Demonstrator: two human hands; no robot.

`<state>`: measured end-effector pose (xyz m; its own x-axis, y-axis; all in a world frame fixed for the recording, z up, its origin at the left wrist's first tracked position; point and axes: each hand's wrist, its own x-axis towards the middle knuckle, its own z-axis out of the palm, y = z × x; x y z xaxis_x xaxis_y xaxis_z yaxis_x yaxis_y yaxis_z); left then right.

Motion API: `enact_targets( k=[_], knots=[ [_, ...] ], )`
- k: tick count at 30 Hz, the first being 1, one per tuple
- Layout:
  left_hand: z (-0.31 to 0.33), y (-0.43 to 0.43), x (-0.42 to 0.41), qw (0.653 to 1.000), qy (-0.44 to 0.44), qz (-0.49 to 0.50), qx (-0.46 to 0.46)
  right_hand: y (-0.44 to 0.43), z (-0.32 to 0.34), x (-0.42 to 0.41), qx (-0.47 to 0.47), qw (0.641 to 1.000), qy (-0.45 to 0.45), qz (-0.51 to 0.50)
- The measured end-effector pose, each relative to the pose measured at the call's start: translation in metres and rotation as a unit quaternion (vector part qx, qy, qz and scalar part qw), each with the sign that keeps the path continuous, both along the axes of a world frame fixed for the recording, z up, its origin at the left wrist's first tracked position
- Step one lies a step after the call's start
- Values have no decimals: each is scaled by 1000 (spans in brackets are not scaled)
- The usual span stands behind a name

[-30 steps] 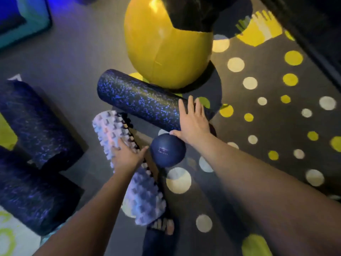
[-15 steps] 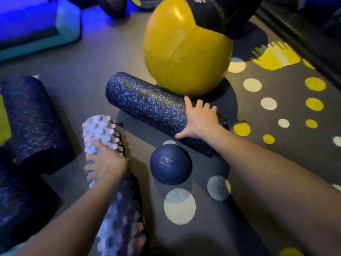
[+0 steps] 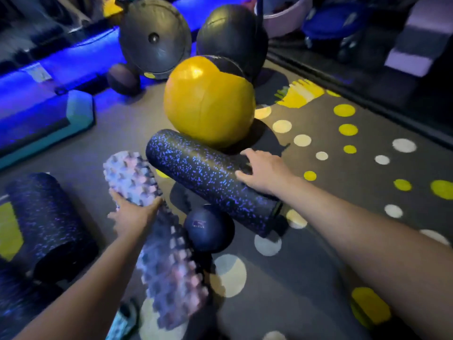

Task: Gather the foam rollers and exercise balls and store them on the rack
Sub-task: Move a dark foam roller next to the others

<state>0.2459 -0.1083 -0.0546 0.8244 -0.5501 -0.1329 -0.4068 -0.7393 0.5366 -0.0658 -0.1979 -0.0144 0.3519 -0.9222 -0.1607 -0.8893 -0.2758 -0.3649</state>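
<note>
**Trainee:** Both hands are on rollers. What is the procedure from here?

**Instructor:** Start nearest. The left hand (image 3: 134,214) grips the knobbed roller (image 3: 169,271) about mid-length, with the thumb split from the fingers round its girth. A central hold stops either end drooping. The small ball (image 3: 208,230) lies on the floor (image 3: 318,278) just beside it, partly under the speckled roller (image 3: 206,177). Lift clear of the ball; do not drag across it.

**Trainee:** And the right hand?

**Instructor:** The right hand (image 3: 266,171) lies over the speckled roller toward its nearer end. Its fingers (image 3: 246,157) are close together and curled over the top. That hold is off-centre, so I judge the long end will tend to dip. Shift the grip inward or brace the roller against the forearm before walking. The yellow ball (image 3: 208,101) sits just behind the roller's far end and may roll once disturbed.

**Trainee:** What cannot be confirmed?

**Instructor:** The left fingertips are blurred and hidden behind the roller. Whether the speckled roller is fully off the floor cannot be told. The fat rollers (image 3: 49,224) at the left are dark, and the nearest is cut by the frame edge. Beyond the yellow ball, a black ball (image 3: 230,38) and a disc (image 3: 154,38) are partly masked. No rack can be identified in view, so locate it before choosing a route.
</note>
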Motion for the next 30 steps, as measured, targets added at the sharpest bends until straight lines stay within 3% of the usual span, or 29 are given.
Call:
enact_targets(
  k=[4,6,9,12,15,17,19,24,30],
  knots=[
    [-2,-19,-16,997,36,62,21,15,-38,-26,164,985,45,-30],
    [-10,-25,-17,999,16,29,41,18,-53,-39,199,978,48,-47],
    [-22,-37,-27,990,-10,-140,12,18,-60,-45,177,981,43,-59],
    [-29,-60,-55,978,79,-178,-68,20,-63,-42,152,986,52,-54],
    [-50,-89,-66,934,331,-48,-126,15,-60,-59,133,989,18,-62],
    [-75,-110,-56,897,395,37,-194,11,-52,-83,126,991,-8,-54],
    [-52,-107,-64,868,426,73,-246,14,-43,-105,124,991,-26,-40],
    [-49,-112,-62,821,488,103,-278,38,-31,-131,77,995,-55,-22],
    [-23,-90,-140,815,473,64,-329,57,9,-213,17,999,-5,-29]
  ],
)
